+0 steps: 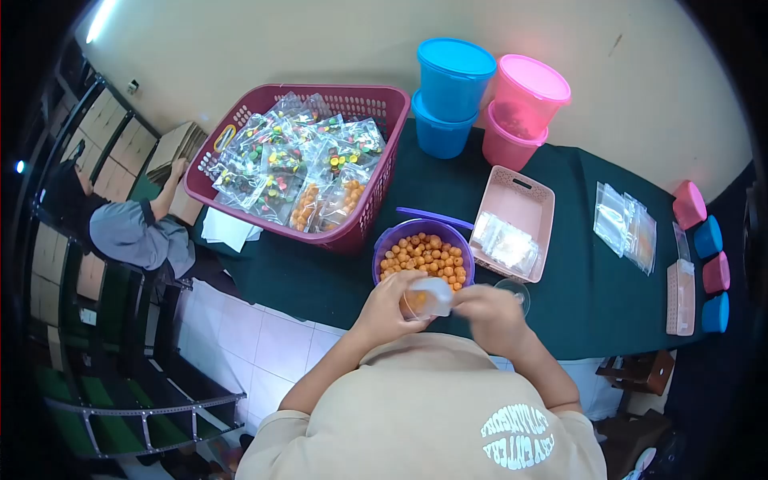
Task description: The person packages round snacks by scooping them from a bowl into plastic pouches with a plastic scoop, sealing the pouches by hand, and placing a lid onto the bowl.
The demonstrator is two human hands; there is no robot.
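Note:
My left hand [390, 308] is wrapped round a small clear plastic bag [437, 294] with orange balls in its lower part. My right hand [492, 314], slightly blurred, has its fingers pinched together at the bag's right edge. Just beyond both hands stands a purple tub [379, 250] full of round orange snack balls [424, 258]. Its purple lid [434, 217] leans at the far rim. A clear round object [522, 296], partly hidden by my right hand, lies on the table.
A maroon basket [382, 180] holds many filled bags. A pink tray [538, 210] carries empty bags; more bags [624, 224] lie right. Blue tubs [445, 96] and pink tubs [524, 104] stand behind on the green-covered table [572, 312]. A person [132, 236] works at left.

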